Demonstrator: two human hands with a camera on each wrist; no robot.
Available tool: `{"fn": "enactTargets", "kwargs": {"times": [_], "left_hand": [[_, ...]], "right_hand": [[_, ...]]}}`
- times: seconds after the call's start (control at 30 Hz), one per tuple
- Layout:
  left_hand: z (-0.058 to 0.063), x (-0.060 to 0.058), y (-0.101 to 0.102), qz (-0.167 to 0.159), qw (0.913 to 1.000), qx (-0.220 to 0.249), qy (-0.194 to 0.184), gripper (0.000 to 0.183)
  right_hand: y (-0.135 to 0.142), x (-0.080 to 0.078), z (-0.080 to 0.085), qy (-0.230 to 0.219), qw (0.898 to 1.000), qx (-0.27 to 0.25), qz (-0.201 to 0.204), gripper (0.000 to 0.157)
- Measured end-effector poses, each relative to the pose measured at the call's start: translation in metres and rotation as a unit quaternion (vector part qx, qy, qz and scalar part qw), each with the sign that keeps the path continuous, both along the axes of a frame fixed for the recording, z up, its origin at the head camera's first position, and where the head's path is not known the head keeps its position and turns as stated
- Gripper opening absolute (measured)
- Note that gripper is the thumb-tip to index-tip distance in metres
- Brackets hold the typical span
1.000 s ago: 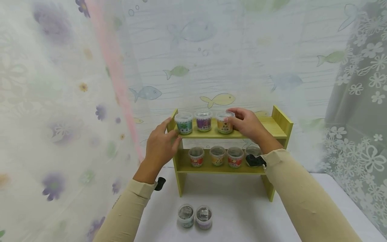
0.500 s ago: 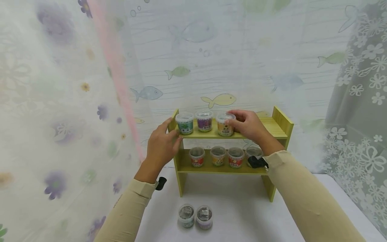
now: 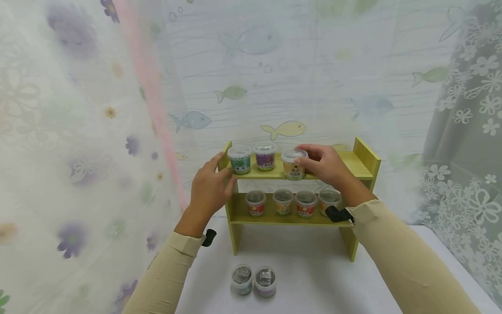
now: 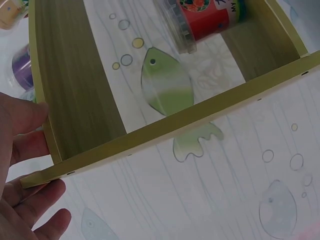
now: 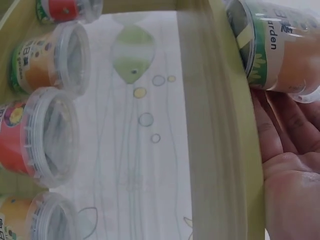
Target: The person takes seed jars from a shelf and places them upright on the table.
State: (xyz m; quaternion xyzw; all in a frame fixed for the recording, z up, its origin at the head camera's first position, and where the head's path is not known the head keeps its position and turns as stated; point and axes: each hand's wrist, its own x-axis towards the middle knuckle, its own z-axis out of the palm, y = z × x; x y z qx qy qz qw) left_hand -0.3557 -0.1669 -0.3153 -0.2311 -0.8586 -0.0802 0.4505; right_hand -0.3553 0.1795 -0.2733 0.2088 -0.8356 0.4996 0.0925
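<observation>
The right hand (image 3: 324, 164) grasps the orange cup (image 3: 293, 170), now nearer the front of the shelf (image 3: 355, 167) — its place seemingly unsettled; the left hand (image 3: 209, 186) grips the shelf.

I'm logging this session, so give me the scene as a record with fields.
Left hand: holds the left end of the shelf unit
Right hand: grips an orange-labelled cup at the front edge of the upper tier
Also on upper tier: teal-labelled cup, purple-labelled cup
Lower tier: two red-labelled cups, two orange-labelled cups, alternating
White table: two cups side by side
</observation>
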Motion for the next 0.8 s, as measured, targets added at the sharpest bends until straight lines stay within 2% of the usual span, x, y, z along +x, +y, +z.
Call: {"fn": "enactTargets", "kwargs": {"times": [0.2, 0.53, 0.8], "left_hand": [[0.001, 0.001, 0.000, 0.001, 1.0000, 0.000, -0.002, 0.022], [0.001, 0.002, 0.000, 0.004, 0.9999, 0.003, -0.013, 0.023], [0.001, 0.003, 0.000, 0.004, 0.9998, 0.006, -0.019, 0.022]], "right_hand": [[0.003, 0.007, -0.001, 0.022, 1.000, 0.005, 0.002, 0.055], [0.005, 0.017, -0.008, 0.073, 0.996, -0.012, 0.047, 0.047], [0.006, 0.023, -0.015, 0.089, 0.996, -0.015, 0.027, 0.047]]}}
